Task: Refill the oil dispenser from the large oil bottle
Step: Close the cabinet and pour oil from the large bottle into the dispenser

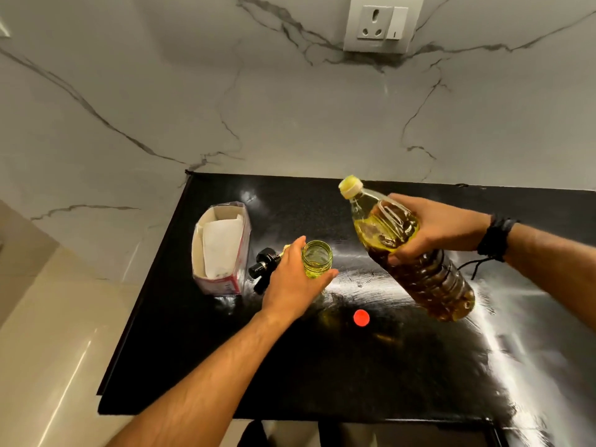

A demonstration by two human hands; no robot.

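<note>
right hand (442, 225): grip curled round the upper body of the oil bottle (416, 253), which is held off the counter (354, 366), tilted, its yellow open neck up and to the left. left hand (295, 282): grip wrapped round the open dispenser (317, 261), which stands on the counter, below and left of the bottle's neck. a black pump top (263, 267) lies just left of the dispenser, beside an open carton (222, 250). a red cap (361, 317) lies near the dispenser.

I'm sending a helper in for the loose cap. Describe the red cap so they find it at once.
On the black countertop, look at the near middle, between the two forearms. The red cap lies flat there alone, nearer than the open oil dispenser. It is the only small red disc on the counter.
</note>
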